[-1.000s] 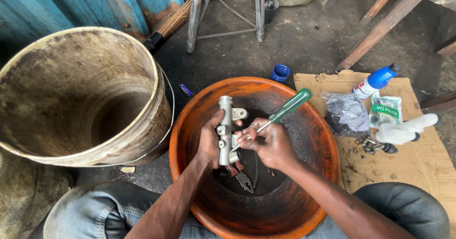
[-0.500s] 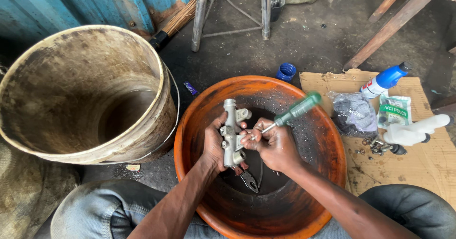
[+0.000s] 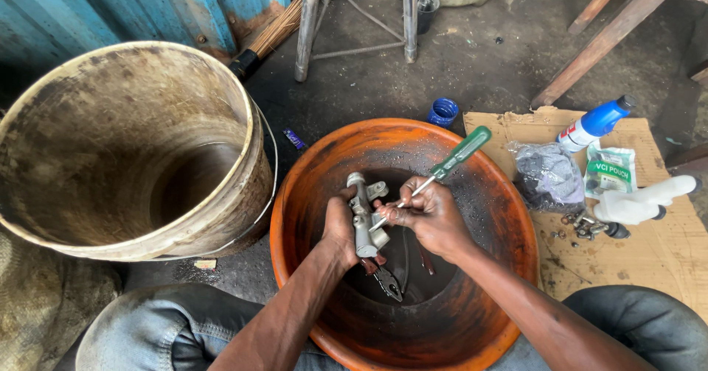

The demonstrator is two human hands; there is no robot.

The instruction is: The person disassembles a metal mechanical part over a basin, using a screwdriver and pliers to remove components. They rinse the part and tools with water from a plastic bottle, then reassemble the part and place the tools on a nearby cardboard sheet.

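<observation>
Soft daylight, sharp, edges bowed.

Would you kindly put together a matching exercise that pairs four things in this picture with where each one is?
Things:
1. grey metal cylinder part
2. green-handled screwdriver
3. small blue cap
4. white bottle with a blue top

Places:
A. on the brown cardboard sheet
B. in the left hand, over the round orange basin
C. on the dark ground beyond the basin's rim
D. in the right hand

Pairs: 1-B, 2-D, 3-C, 4-A
</observation>
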